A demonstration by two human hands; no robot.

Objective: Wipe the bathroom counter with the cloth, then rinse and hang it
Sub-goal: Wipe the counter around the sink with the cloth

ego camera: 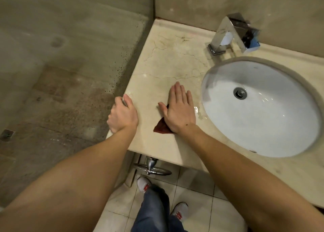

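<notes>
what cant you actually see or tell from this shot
Head view only:
- cloth: mostly under the flat right hand; size and fold hidden.
- left hand: fingers curl over the counter edge, out of sight.
- faucet: spout opening faces away.
- ring under the counter: partly cut off by its edge.

Under your right palm you have a dark maroon cloth (162, 127) on a cream marble surface (168, 59) veined with thin brown cracks. Beside it you see a plain white oval basin (273, 126) and a mirror-bright chrome tap (231, 33). Below, your white shoes (144, 184) carry red markings, on pale cream floor tiles (196, 184) with dark grout.
</notes>
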